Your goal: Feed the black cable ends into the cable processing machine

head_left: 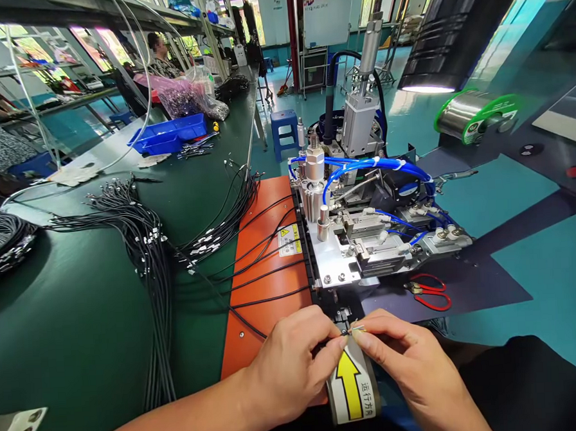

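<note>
My left hand (291, 370) pinches the end of a thin black cable (248, 324) just in front of the metal machine (361, 237). My right hand (411, 363) meets it from the right, its thumb and forefinger pinched on the cable's small tip (354, 330). Both hands hover above a yellow arrow label (351, 386) at the machine's front edge. Several more black cables (266, 268) lie across the orange plate (265, 242) into the machine's slots.
Bundles of black cables (145, 249) with metal ends spread over the green bench (81, 329) to the left. Red-handled scissors (430, 291) lie right of the machine. A solder spool (476, 112) and blue bins (170, 135) stand further back. A person sits at the far bench.
</note>
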The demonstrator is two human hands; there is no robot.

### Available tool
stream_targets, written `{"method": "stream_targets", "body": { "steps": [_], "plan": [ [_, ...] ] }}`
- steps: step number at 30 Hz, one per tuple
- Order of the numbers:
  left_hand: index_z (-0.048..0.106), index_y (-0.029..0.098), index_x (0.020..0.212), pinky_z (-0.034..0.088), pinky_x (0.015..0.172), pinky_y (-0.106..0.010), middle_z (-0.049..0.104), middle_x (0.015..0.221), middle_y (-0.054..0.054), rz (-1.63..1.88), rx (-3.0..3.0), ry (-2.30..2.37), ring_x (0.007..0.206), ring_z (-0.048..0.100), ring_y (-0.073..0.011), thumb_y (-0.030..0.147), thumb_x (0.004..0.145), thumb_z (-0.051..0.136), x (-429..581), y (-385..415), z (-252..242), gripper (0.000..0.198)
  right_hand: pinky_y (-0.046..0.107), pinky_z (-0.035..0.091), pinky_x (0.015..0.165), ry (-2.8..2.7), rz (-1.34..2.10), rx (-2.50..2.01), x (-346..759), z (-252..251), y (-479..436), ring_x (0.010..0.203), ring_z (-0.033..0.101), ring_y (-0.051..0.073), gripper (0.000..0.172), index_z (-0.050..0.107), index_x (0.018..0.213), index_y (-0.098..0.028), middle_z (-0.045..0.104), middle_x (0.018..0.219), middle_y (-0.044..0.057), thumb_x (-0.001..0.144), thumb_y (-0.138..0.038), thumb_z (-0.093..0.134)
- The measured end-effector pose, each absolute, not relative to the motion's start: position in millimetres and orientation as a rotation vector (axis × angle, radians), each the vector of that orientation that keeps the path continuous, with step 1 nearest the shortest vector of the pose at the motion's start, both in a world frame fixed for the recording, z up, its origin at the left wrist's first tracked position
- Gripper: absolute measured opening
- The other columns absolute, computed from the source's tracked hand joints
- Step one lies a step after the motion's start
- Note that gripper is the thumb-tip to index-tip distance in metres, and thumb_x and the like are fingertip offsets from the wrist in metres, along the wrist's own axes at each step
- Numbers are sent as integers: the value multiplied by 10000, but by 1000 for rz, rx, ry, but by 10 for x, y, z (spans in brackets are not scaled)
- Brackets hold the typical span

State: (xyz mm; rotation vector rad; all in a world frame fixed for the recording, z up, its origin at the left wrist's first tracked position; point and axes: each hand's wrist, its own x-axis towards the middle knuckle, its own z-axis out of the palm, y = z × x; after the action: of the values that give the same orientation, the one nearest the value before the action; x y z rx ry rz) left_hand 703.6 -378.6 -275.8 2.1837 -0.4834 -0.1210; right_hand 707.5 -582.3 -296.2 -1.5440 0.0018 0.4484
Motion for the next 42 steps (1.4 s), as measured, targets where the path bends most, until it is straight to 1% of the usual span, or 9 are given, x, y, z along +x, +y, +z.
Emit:
{"method": "stream_targets", "body": {
  "steps": [14, 20, 25, 28, 31, 34, 36, 40, 42],
  "plan": [
    [608, 171, 780, 372, 584, -247, 549, 766, -21, 63, 2324, -545, 662, 506, -131, 199, 972, 546, 7004, -3771, -2775, 204, 282, 511, 822, -31, 463, -1621, 7046, -2927, -5848, 925, 652, 204, 277, 803, 1028, -240, 700, 973, 40, 901, -468, 710],
    [596, 174, 778, 378, 589, -244, 557, 757, -17, 104, 2338, -551, 670, 505, -133, 177, 972, 541, 7000, -3769, -2778, 202, 289, 522, 817, -11, 464, -1645, 7041, -2872, -5813, 922, 667, 215, 288, 804, 1024, -244, 700, 948, 39, 902, -482, 697],
    [601, 171, 780, 363, 569, -249, 538, 738, -13, 91, 2370, -607, 653, 495, -133, 181, 989, 519, 7010, -3768, -2756, 225, 295, 529, 826, -64, 390, -1800, 7031, -2909, -5839, 946, 669, 217, 267, 791, 1031, -273, 700, 1001, 36, 929, -482, 660],
    [579, 161, 745, 327, 546, -275, 512, 715, -9, 147, 2429, -712, 620, 458, -133, 158, 989, 507, 7013, -3760, -2708, 254, 272, 530, 777, -173, 313, -1954, 7029, -2872, -5853, 902, 666, 191, 215, 776, 1022, -292, 692, 973, 20, 963, -430, 623],
    [555, 156, 744, 287, 542, -317, 519, 735, -18, 209, 2493, -896, 615, 415, -148, 149, 955, 537, 7005, -3737, -2659, 212, 273, 522, 715, -395, 195, -2092, 7044, -2771, -5816, 819, 647, 175, 184, 750, 1001, -262, 668, 903, 27, 990, -338, 582],
    [565, 152, 782, 269, 550, -338, 537, 758, -29, 198, 2522, -1033, 628, 409, -165, 145, 929, 555, 7005, -3715, -2640, 147, 336, 501, 683, -624, 92, -2254, 7083, -2663, -5759, 745, 606, 200, 249, 727, 903, -218, 628, 817, 51, 1007, -270, 506],
    [573, 154, 780, 288, 555, -325, 542, 755, -26, 149, 2492, -956, 638, 437, -162, 145, 954, 526, 7017, -3712, -2641, 180, 355, 492, 672, -677, 100, -2295, 7114, -2617, -5763, 729, 591, 207, 275, 720, 875, -218, 617, 794, 52, 1008, -260, 484],
    [626, 166, 823, 384, 612, -255, 588, 787, -12, -57, 2283, -565, 702, 541, -134, 191, 983, 542, 7060, -3733, -2639, 183, 292, 531, 735, -424, 311, -2147, 7161, -2621, -5925, 841, 640, 182, 162, 719, 1061, -301, 680, 952, 9, 980, -362, 592],
    [647, 174, 837, 406, 644, -240, 616, 806, -7, -118, 2203, -476, 738, 569, -130, 202, 966, 577, 7077, -3742, -2636, 149, 280, 537, 779, -287, 370, -2096, 7172, -2653, -6018, 896, 649, 186, 237, 703, 1147, -330, 694, 1038, -3, 943, -438, 648]
  ]
}}
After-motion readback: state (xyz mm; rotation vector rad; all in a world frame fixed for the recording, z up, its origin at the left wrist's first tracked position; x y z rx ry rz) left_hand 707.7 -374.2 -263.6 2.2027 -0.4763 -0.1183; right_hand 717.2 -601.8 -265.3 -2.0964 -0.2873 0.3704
